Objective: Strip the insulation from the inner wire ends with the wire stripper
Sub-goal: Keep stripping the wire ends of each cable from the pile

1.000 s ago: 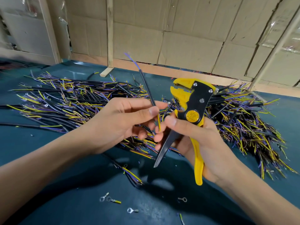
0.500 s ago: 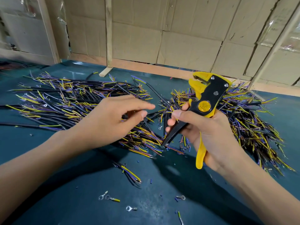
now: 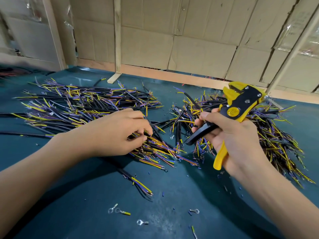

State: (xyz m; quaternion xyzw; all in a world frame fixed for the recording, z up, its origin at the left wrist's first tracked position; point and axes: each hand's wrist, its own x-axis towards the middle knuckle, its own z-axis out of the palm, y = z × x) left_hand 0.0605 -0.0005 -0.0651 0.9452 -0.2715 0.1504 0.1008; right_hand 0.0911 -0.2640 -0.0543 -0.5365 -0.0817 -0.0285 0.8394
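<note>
The wire stripper [image 3: 238,116] is in the right hand [image 3: 229,140], held up off the counter [image 3: 69,195] to the right of the middle, its yellow and black head tipped up and to the far right. The right fingers [image 3: 205,116] are curled round its handles: the thumb lies across the black handle near the round yellow pivot disc, and the yellow handle runs down through the palm and sticks out near the wrist. The stripper's head holds no wire that can be seen.

The left hand [image 3: 119,133] is palm down on the near end of the left pile of wires [image 3: 82,107], its fingers bent and their tips down among the black cables with yellow and purple inner wires. Whether they have one cable pinched cannot be told, since the fingertips are partly buried in the pile.

A second pile of wires [image 3: 276,138] lies on the right, behind and beside the right hand, well spread toward the near right edge. Between the two piles a few loose cables cross the dark green counter. Nearer the person lie one short cable [image 3: 138,183] with yellow and purple ends, several small ring terminals [image 3: 119,211], and scattered blue bits of insulation [image 3: 189,213]. A cardboard wall [image 3: 198,49] closes the far side of the counter, with a wooden post [image 3: 117,37] standing against it.
</note>
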